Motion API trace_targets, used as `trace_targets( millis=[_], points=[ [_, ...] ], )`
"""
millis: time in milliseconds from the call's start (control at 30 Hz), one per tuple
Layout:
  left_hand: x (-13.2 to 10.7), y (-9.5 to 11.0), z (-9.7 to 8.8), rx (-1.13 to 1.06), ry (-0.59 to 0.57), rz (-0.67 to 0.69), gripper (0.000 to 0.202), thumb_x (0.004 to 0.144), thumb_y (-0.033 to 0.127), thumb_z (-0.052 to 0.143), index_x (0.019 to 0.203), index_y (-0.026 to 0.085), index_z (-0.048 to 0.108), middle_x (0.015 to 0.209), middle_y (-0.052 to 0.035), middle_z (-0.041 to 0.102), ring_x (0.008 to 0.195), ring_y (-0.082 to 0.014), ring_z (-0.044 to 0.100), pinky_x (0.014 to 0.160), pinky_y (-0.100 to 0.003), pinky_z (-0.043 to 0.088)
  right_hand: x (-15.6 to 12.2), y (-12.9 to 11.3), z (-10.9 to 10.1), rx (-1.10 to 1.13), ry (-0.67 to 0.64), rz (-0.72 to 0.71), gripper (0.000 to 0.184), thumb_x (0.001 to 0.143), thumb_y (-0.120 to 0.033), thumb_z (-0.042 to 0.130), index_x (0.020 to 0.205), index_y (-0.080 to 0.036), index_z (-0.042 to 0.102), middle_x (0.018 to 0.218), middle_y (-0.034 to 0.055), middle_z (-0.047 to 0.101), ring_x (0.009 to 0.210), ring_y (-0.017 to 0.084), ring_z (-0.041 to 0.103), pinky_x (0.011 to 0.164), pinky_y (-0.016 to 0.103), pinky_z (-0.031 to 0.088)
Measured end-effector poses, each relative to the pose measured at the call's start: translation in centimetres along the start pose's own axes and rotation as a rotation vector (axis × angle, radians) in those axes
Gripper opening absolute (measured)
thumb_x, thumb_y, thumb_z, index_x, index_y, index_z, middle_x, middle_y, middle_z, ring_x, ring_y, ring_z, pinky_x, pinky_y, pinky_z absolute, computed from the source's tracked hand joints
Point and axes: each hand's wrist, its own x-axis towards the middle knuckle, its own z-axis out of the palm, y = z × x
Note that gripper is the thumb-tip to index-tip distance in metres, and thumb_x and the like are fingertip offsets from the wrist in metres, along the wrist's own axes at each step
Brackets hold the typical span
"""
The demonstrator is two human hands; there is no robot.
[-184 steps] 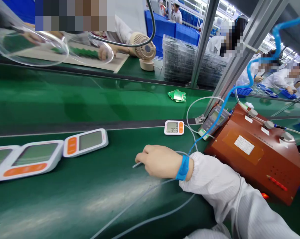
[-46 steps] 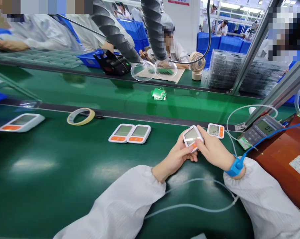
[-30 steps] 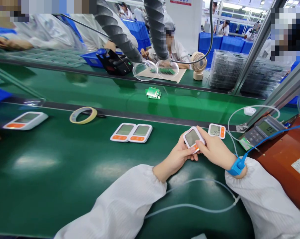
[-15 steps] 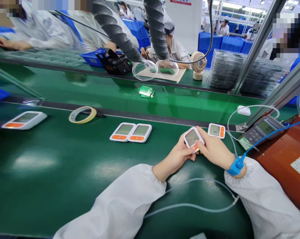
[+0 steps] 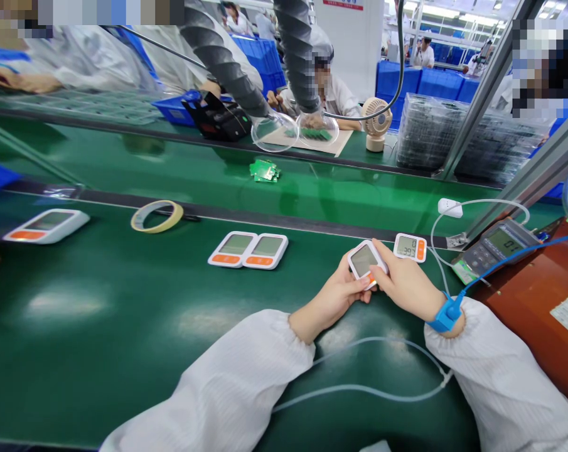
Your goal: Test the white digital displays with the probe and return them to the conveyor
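Between my hands is a small white blood pressure monitor (image 5: 364,258) with a grey screen and orange buttons, tilted above the green bench. My left hand (image 5: 337,294) grips it from the lower left, thumb on its front near the buttons. From the right, my right hand (image 5: 408,285) is closed on it too, with a thumb at the orange buttons; a blue wrist strap (image 5: 446,315) circles that wrist. Just behind my right hand lies a second monitor (image 5: 410,247), its screen lit with digits. Two more monitors (image 5: 248,250) sit side by side to the left, screens blank.
Clear tubing (image 5: 359,390) loops across the bench below my hands. At right, a grey pressure meter (image 5: 498,246) leans by a red-brown box (image 5: 542,301). A tape roll (image 5: 156,217) and another monitor (image 5: 48,226) lie left. Beyond runs a green belt carrying circuit boards (image 5: 265,171); co-workers sit behind.
The circuit boards and the small white piece on the belt have shifted left. Both hands and the held monitor stay in nearly the same place.
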Motion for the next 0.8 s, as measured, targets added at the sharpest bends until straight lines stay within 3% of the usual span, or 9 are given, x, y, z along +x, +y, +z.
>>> trace_targets(
  millis=[800],
  points=[
    [0.05,0.0,-0.06,-0.001,-0.001,-0.007,0.081,0.074,0.024,0.08,0.138,0.022,0.03,0.082,0.0006,0.061,0.065,-0.0121,0.056,0.055,-0.023,0.047,0.1,0.12,0.0,-0.032,-0.019,-0.014,0.058,0.101,-0.029,0.039,0.154,-0.009,0.027,0.085,0.0108,0.073,0.07,0.023,0.068,0.064,0.028,0.043]
  ],
)
